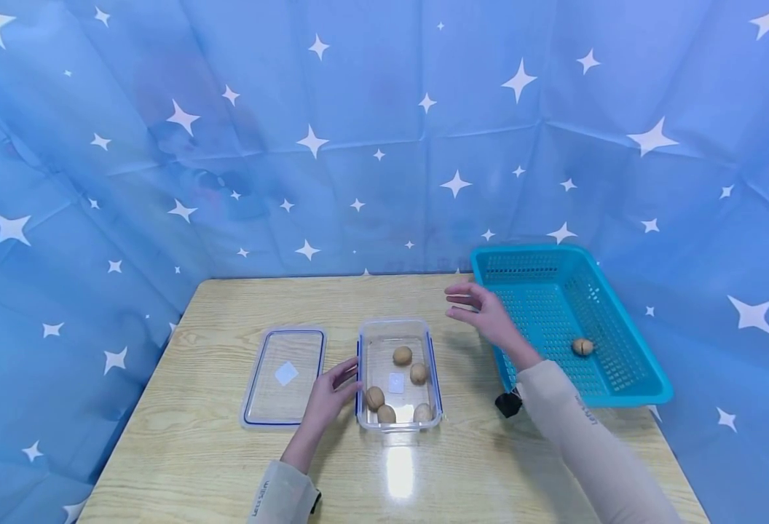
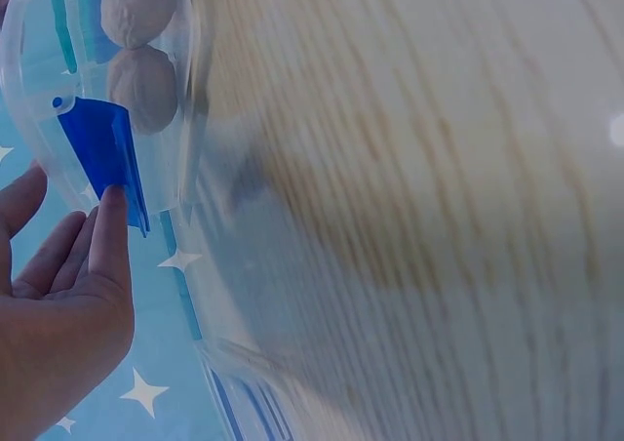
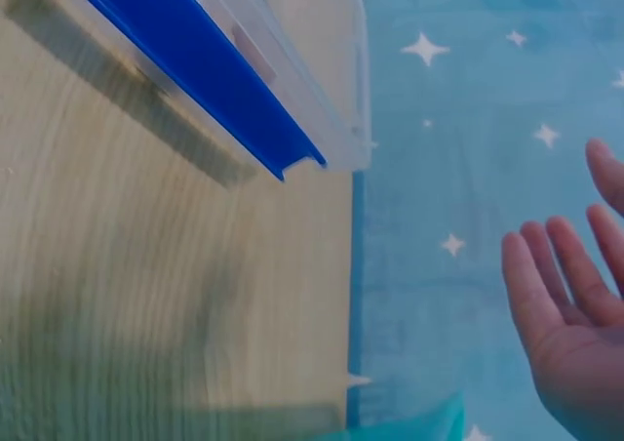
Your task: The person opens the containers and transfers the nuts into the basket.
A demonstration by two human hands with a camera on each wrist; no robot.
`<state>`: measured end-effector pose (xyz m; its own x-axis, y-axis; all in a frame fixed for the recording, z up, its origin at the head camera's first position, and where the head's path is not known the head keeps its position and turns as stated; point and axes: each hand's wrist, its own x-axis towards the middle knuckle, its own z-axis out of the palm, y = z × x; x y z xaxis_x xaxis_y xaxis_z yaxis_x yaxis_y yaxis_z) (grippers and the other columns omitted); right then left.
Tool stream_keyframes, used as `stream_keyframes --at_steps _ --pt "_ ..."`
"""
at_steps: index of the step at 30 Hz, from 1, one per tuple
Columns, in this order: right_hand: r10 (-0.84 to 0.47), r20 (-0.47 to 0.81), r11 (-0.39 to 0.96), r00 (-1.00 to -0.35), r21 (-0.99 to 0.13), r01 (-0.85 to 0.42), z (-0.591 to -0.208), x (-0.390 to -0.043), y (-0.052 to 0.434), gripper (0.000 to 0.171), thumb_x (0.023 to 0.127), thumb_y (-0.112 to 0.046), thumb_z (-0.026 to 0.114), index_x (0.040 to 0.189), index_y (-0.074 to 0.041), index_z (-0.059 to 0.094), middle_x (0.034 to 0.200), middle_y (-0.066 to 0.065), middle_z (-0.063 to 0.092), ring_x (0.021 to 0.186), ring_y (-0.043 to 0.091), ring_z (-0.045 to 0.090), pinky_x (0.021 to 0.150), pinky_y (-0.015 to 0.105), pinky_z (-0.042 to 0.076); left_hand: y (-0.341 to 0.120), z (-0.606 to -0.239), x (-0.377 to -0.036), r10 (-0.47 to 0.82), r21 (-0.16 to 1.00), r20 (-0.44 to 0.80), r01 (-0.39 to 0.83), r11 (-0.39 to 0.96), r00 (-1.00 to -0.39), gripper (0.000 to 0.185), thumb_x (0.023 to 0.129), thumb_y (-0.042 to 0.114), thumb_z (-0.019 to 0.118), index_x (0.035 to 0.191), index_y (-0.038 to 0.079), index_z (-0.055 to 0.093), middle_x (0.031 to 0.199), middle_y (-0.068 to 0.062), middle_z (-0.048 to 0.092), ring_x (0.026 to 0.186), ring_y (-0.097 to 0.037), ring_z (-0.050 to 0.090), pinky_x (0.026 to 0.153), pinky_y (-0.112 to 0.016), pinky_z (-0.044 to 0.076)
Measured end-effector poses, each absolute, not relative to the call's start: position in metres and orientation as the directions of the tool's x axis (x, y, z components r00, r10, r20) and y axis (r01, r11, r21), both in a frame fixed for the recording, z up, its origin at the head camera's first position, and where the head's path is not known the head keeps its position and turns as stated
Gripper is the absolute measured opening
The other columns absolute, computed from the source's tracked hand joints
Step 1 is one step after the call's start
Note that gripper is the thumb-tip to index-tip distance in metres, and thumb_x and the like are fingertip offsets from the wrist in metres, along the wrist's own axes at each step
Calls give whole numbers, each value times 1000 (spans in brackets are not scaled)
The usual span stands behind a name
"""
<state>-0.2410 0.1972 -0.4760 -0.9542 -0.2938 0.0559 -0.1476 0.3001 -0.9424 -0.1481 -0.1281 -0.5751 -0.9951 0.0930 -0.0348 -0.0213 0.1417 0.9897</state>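
A clear plastic container [image 1: 366, 342] with blue clips stands in the middle of the table and holds several walnuts [image 1: 402, 355]. My left hand [image 1: 333, 389] rests against its left side with straight fingers; one fingertip [image 2: 113, 205] touches the blue clip [image 2: 102, 148]. My right hand [image 1: 483, 311] hovers open above the table, between the container and a teal basket [image 1: 620, 397]. It holds nothing. One walnut [image 1: 582, 347] lies in the basket. In the right wrist view, the container's clip [image 3: 195, 60] and my open right hand [image 3: 575, 304] show.
The container's clear lid [image 1: 285, 375] lies flat on the wooden table [image 1: 227, 466], left of the container. A small black object [image 1: 507, 403] sits by the basket's near corner. A blue star-patterned cloth [image 1: 358, 131] surrounds the table on three sides.
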Motion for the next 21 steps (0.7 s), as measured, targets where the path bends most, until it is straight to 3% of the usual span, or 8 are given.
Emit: stream_keyframes --at_steps 15,21 --pt "-363 48 218 -930 -966 -135 -506 -218 160 40 95 -10 66 133 -2 56 141 21 56 132 41 53 104 45 57 -129 -574 -148 101 991 -50 -36 133 -994 50 91 -1 67 138 -5 53 141 -26 56 131 -42 55 106 -38 54" --pt "-395 36 209 -918 -969 -128 -514 -208 146 41 94 -13 69 131 -1 57 140 23 56 131 42 54 107 48 54 -128 -573 -147 96 990 -56 -43 132 -994 49 91 -1 66 139 -4 53 141 -25 56 131 -41 55 104 -35 55"
